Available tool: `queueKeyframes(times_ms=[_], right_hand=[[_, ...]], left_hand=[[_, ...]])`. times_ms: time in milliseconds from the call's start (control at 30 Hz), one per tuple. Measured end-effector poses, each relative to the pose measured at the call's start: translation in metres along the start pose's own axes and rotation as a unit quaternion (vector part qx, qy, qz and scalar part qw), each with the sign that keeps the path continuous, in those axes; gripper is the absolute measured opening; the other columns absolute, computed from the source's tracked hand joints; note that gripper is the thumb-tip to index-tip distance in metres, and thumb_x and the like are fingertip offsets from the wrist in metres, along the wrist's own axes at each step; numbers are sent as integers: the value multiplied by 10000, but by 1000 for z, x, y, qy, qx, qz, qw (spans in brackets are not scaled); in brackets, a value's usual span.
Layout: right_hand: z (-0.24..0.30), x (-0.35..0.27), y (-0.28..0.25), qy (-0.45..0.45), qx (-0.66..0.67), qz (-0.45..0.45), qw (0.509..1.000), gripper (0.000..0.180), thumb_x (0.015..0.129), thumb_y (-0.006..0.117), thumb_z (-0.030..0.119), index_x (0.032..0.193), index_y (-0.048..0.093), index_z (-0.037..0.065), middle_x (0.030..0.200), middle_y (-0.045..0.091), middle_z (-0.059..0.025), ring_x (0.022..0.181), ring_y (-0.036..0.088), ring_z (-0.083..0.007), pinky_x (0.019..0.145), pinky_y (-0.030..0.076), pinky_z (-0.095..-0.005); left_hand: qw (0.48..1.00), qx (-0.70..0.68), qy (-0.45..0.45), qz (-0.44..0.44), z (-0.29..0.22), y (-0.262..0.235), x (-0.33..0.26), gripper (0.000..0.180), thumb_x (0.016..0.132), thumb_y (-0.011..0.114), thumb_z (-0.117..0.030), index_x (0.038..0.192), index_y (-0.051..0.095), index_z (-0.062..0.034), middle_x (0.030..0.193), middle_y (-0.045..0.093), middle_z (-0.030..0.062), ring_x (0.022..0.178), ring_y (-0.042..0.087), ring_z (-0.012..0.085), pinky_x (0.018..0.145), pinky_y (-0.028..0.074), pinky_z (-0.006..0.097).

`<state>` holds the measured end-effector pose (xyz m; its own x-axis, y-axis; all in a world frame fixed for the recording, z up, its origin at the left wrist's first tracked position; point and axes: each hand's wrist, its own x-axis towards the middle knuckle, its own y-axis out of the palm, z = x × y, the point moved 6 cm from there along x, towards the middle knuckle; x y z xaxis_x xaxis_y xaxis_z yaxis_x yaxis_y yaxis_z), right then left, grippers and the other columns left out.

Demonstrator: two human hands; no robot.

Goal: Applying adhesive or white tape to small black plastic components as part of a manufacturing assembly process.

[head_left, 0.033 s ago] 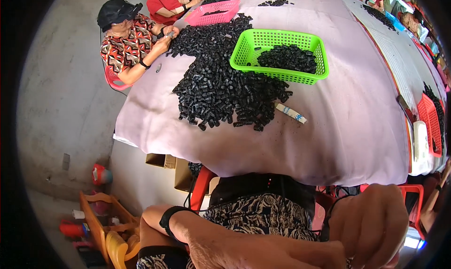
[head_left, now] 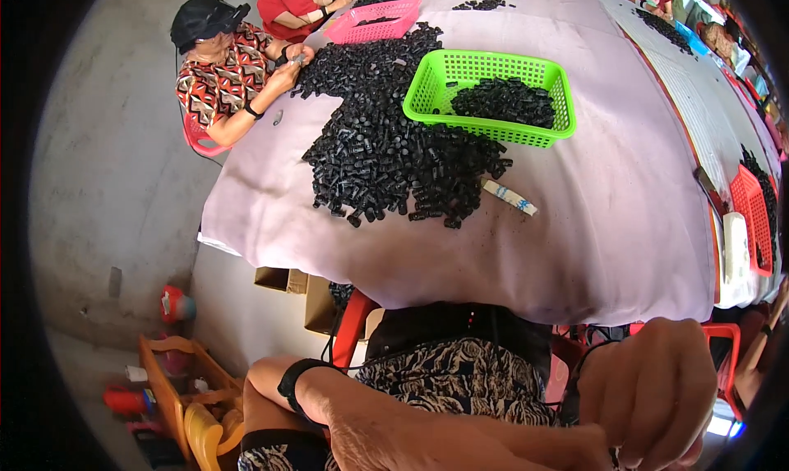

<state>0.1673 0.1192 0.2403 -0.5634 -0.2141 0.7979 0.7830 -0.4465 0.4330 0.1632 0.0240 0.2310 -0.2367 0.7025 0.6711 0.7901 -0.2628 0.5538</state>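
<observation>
Item, lower right of frame: my right hand (head_left: pixel 649 393) curled, fingertips pressed together on something too hidden to name, left hand (head_left: pixel 460 446) alongside, grip unreadable — nearest stock, small black caps (head_left: pixel 386 154) heaped centre-frame, which I judge light, rigid, best pinched by the sides.

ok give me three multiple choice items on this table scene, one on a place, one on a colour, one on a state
1. Where is the big heap of small black parts?
A. on the floor
B. on the pale tablecloth, left of the green basket
C. on a chair

2. What colour is the basket beside the person in the red top?
A. pink
B. blue
C. white

3. The green basket is:
A. empty
B. overturned
C. upright, partly filled with black parts

B: the heap lies on the cloth. A: the pink basket. C: parts cover part of its floor.
</observation>
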Motion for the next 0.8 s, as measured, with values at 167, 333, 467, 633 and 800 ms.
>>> queueKeyframes(times_ms=[167,333,467,633,800], right_hand=[[0,5,-4,-20,16,43,999,199,833,569,29,726,550,-137,548,532,-220,325,423,-225,300,277,-303],[-5,8,-3,9,-39,89,995,238,849,630,196,783,592,-30,551,565,-91,342,429,-104,298,258,-227],[-5,6,0,-14,-63,61,996,284,826,660,239,779,603,-35,507,532,-83,315,379,-100,291,212,-230],[-13,6,-6,-4,-70,62,996,308,821,664,256,782,613,-45,511,531,-86,319,386,-109,290,219,-246],[-9,9,-5,-25,-85,74,993,316,816,668,255,794,613,-55,521,534,-86,323,390,-120,296,228,-259]], left_hand=[[993,-103,37,-48,0,7,-3,598,878,533,-408,1151,519,123,1025,522,232,870,546,270,740,445,349],[989,-135,6,-54,-11,2,-2,490,886,553,-307,1116,544,126,959,549,220,803,561,241,682,454,314],[997,-68,28,35,-6,-5,-1,404,893,557,-224,1090,561,128,916,567,211,721,564,207,595,449,285],[993,-82,-74,-37,-19,-8,-5,387,894,560,-214,1071,573,130,922,572,217,689,556,185,555,437,280],[999,-22,17,-21,-19,-10,-4,334,881,581,-184,976,613,135,869,580,218,672,570,203,539,443,281]])
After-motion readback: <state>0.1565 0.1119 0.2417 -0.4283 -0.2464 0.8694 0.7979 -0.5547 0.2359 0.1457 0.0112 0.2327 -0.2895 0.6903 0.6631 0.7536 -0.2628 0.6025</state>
